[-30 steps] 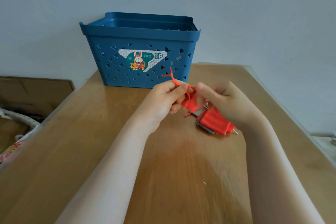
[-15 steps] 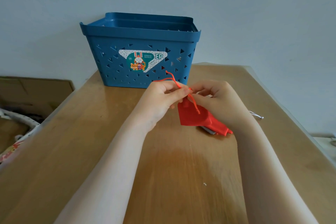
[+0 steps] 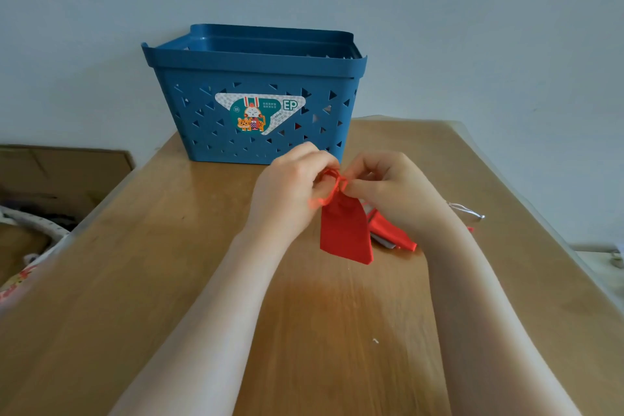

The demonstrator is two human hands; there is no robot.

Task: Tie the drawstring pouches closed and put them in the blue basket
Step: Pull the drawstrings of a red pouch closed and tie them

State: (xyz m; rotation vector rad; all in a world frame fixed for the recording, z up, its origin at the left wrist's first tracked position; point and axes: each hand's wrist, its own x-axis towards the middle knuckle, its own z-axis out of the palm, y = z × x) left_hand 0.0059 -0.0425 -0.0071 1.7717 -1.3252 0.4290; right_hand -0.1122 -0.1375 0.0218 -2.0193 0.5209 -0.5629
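Both hands meet above the middle of the wooden table (image 3: 169,280): the left hand (image 3: 290,186) and the right hand (image 3: 388,186) pinch the red drawstring (image 3: 334,179) of a red pouch (image 3: 344,233) hanging between them. More pouches (image 3: 391,235) lie under the right wrist. The blue basket (image 3: 256,78) stands at the far edge.
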